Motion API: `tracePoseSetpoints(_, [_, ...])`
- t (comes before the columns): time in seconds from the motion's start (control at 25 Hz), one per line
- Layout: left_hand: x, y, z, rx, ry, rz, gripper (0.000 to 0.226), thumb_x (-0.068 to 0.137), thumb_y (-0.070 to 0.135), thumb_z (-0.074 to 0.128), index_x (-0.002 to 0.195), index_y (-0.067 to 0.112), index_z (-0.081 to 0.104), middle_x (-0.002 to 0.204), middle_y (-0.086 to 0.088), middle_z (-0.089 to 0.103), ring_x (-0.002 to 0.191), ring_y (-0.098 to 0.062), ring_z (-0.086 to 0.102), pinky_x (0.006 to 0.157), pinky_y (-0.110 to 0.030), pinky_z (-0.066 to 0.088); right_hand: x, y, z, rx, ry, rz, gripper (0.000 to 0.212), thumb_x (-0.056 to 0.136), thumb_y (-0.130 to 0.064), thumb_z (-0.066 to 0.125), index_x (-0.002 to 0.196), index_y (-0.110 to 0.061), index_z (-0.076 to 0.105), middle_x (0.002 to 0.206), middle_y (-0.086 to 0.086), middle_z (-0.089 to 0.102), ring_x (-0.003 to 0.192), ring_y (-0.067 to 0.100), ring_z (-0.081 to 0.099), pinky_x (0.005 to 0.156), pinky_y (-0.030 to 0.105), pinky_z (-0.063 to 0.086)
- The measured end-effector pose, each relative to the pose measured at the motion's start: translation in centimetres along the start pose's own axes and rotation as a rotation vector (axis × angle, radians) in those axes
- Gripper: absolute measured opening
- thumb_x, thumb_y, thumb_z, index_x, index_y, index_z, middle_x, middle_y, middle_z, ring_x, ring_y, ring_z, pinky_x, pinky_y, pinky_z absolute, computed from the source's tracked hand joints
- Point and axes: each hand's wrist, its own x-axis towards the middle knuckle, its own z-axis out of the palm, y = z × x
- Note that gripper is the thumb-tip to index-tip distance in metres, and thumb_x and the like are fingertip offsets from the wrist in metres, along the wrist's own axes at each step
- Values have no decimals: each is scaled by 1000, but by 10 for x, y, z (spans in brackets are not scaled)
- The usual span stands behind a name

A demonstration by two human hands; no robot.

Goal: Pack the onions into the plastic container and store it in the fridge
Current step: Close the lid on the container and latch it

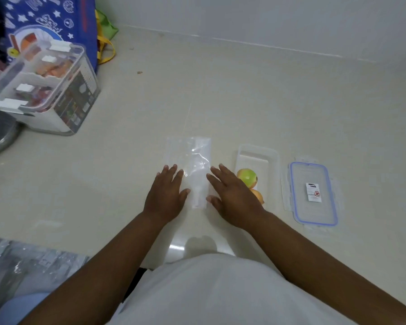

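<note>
White shirt [209, 289] fills the bottom edge. Beyond it lie the left hand [165, 193] and right hand [232, 198], flat, fingers straight, gripping nothing, one at each edge of a clear plastic bag [192, 160] on the floor [244, 102]. Just right of the right hand sits the open plastic container [253, 158], its long axis running away from the person and two onions [247, 177] at its near end. The lid [314, 174] lies further right, so the right hand is nearer to both.

A plastic bag [188, 165] lies flat on the floor [256, 95] before a seated person, the left hand [167, 195] at its left edge, the right hand [232, 198] at its right. Just right of the bag stands the plastic container [253, 158], two onions [247, 177] in its near end; its lid [313, 207] lies further right. Far left sits a storage box [42, 90], a tote bag [49, 19] behind it.
</note>
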Motion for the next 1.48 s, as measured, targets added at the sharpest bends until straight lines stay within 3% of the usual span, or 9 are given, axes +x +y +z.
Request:
tracePoseSetpoints(0.24, [28,104,-7,-279,77,205,40,91,27,60,125,8,58,123,-11,61,115,-29,54,95,-35,44,-98,79,-29,75,426,438,37,89,-17,66,123,-3,62,122,17,64,118,37,55,101,41,43])
tracePoseSetpoints(0.44, [45,212,17,-423,-130,277,34,90,28,61,120,10,62,111,-11,65,103,-26,62,90,-34,48,-159,156,-37,197,387,997,40,91,-24,61,128,-7,58,128,18,60,120,35,52,99,37,41])
tracePoseSetpoints(0.56, [57,270,39,-480,-312,122,42,89,30,63,125,8,58,120,-12,64,112,-26,59,92,-26,40,-168,191,-41,288,320,1163,47,91,-29,61,132,-7,54,133,17,57,125,33,51,103,35,38])
tracePoseSetpoints(0.72, [79,307,70,-454,-512,-296,59,86,39,63,133,6,46,138,-16,48,125,-32,48,100,-35,40,-162,219,-47,328,246,1195,53,90,-33,63,132,-3,53,135,16,57,128,31,49,105,31,35])
tracePoseSetpoints(0.96, [91,312,76,-340,-369,-468,52,84,30,64,127,10,42,135,-16,39,122,-36,44,97,-40,41,-140,228,-65,305,186,1187,58,81,-44,71,116,0,61,121,17,64,116,35,57,90,33,43])
tracePoseSetpoints(1.08, [98,308,72,-556,-342,-572,50,85,21,65,127,7,42,133,-17,47,116,-35,53,90,-37,46,-138,230,-69,445,192,1223,47,73,-52,76,84,-9,62,79,8,62,89,34,63,64,31,40])
tracePoseSetpoints(1.16, [90,297,71,-649,-298,-631,52,84,18,68,128,4,43,132,-17,53,115,-33,57,83,-33,47,-134,230,-61,634,166,1199,49,68,-50,80,74,-8,56,73,8,57,78,31,59,66,35,47])
tracePoseSetpoints(1.32, [83,294,67,-713,-227,-487,75,77,20,77,138,3,37,127,-15,57,118,-31,56,94,-35,45,-147,225,-67,719,259,1189,49,63,-45,86,82,-8,61,89,12,66,87,31,66,87,47,56])
tracePoseSetpoints(1.48, [70,290,57,-769,-179,-398,73,77,25,77,139,8,42,89,5,57,96,-20,59,87,-28,44,-167,210,-75,797,410,1153,61,60,-40,89,107,-18,57,95,5,61,78,21,65,66,35,56])
